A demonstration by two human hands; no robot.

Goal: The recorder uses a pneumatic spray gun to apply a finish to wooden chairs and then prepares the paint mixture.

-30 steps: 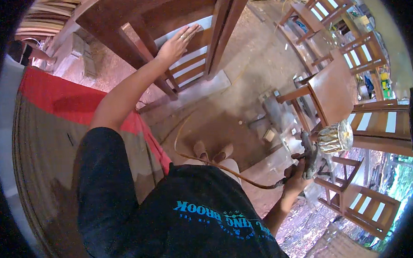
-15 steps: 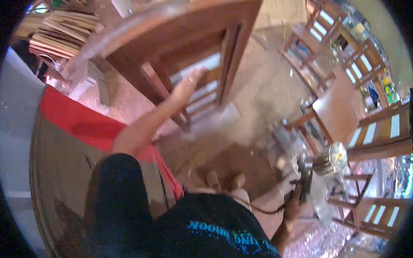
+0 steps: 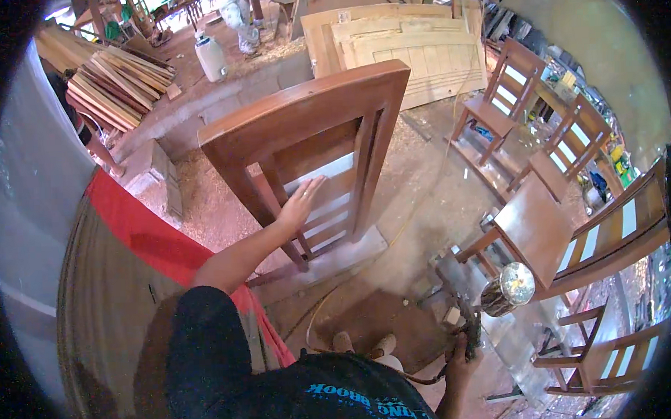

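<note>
A brown wooden chair back or panel [image 3: 309,92] with a curved top edge and pale slats stands upright ahead of me. My left hand [image 3: 303,199] rests on its upper pale slat, fingers stretched out flat. At the lower right, my right hand [image 3: 463,360] is wrapped round the grip of a dark spray gun [image 3: 470,327]. A round metal cup [image 3: 508,288] with a shiny lid sits on the gun, in front of a brown chair [image 3: 534,228]. A thin hose [image 3: 424,378] runs from the gun toward my body. My right fingers are partly hidden.
Brown chairs with white slats [image 3: 505,100] stand along the right side. Pale wooden panels [image 3: 411,52] lean at the back, near a white jug [image 3: 210,57]. Stacked boards [image 3: 113,84] lie far left. Red cloth [image 3: 140,220] hangs at my left. A hose [image 3: 395,233] crosses the floor.
The view has tilted up, so the slatted piece sits lower and more of the back shows. My left hand stays at the slats. The spray gun's cup appears lower and further left.
</note>
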